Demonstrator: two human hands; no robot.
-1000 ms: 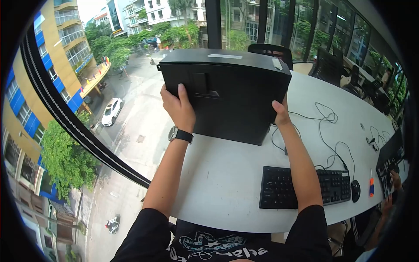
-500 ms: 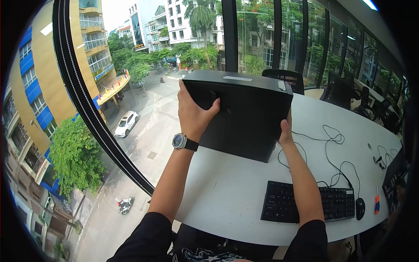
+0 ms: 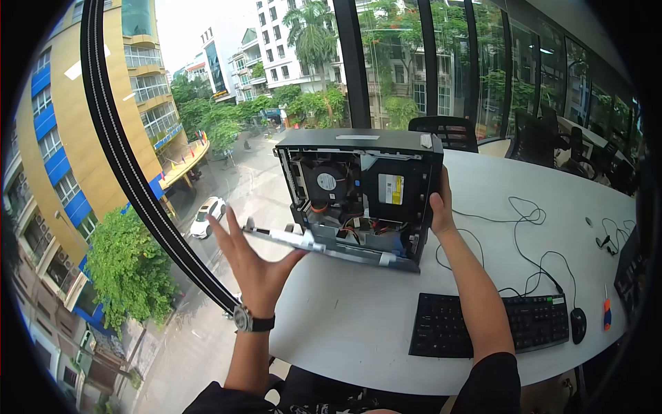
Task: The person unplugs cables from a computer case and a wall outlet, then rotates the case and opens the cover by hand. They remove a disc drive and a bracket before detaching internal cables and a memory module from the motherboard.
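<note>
The side panel (image 3: 296, 239) has dropped off the computer case (image 3: 358, 141) onto the flat, open left hand (image 3: 252, 265), while the right hand (image 3: 440, 210) grips the case's edge.

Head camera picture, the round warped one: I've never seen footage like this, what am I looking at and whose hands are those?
A camera worn on a person's head took it, looking forward and down, so both bare hands are the wearer's own; the wide lens bends the edges. A white table by a window carries a desktop computer standing open, fan and drive showing. The right hand grips its right edge. The left hand, palm up with fingers spread, supports the loose side panel, tilted away from the case. On the table too: a keyboard, a mouse, cables and an orange-handled screwdriver.
</note>
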